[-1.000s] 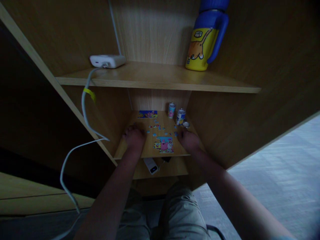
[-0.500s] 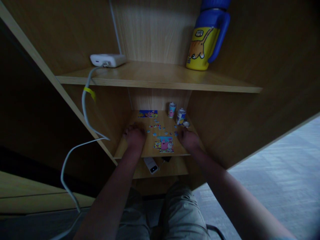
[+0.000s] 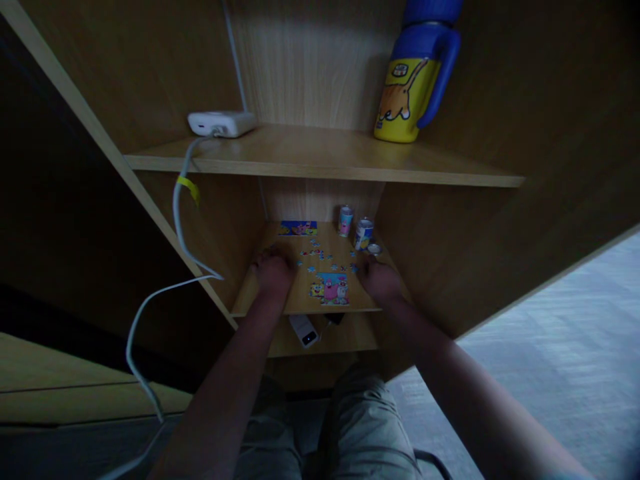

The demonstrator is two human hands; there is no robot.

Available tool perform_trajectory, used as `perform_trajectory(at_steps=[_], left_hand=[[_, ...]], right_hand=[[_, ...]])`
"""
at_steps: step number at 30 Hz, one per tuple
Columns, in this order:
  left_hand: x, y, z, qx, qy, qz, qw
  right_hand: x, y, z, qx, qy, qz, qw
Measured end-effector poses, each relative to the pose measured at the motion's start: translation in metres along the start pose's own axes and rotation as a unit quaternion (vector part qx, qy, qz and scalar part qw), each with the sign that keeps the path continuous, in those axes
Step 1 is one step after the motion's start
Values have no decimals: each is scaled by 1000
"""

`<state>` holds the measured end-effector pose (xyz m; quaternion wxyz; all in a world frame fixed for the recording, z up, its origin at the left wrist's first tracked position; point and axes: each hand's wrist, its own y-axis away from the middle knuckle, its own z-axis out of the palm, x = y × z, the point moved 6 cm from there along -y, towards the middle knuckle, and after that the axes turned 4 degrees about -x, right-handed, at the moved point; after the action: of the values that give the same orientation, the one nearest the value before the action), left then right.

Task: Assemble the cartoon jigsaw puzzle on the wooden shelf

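Note:
My left hand [image 3: 274,269] rests on the left side of the lower shelf, its fingers curled in, apart from the puzzle pieces. My right hand [image 3: 380,279] is closed at the right side, fingertips close to a loose blue jigsaw piece [image 3: 354,268]; whatever is between its fingers is hidden. Between the hands lies a partly joined cartoon jigsaw puzzle [image 3: 334,289] with a pink figure and a yellow one. Several small loose pieces [image 3: 320,254] are scattered behind it. Farther back lies a flat picture strip [image 3: 298,228] in blue, pink and yellow.
Two small printed cans [image 3: 345,221] and a round metal lid [image 3: 374,249] stand at the back right. The upper shelf [image 3: 320,150] overhangs, bearing a blue-yellow bottle [image 3: 407,87] and a white charger [image 3: 223,124] with a hanging cable [image 3: 135,320]. A phone [image 3: 303,331] lies below.
The view has shifted slightly, so everything sits a little farther right. Both hands keep nearly the same places and poses on the shelf. The assembled part of the puzzle looks unchanged.

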<state>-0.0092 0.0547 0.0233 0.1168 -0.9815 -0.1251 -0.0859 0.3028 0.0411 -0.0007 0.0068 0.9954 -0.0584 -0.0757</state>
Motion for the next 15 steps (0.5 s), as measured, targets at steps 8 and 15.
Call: perform_trajectory(at_steps=[8, 15], left_hand=[[10, -2, -2, -57, 23, 73, 995], [18, 0, 9, -112, -11, 121, 986]], right_hand=[[-1, 0, -1, -8, -6, -5, 1000], [-2, 2, -3, -8, -12, -5, 1000]])
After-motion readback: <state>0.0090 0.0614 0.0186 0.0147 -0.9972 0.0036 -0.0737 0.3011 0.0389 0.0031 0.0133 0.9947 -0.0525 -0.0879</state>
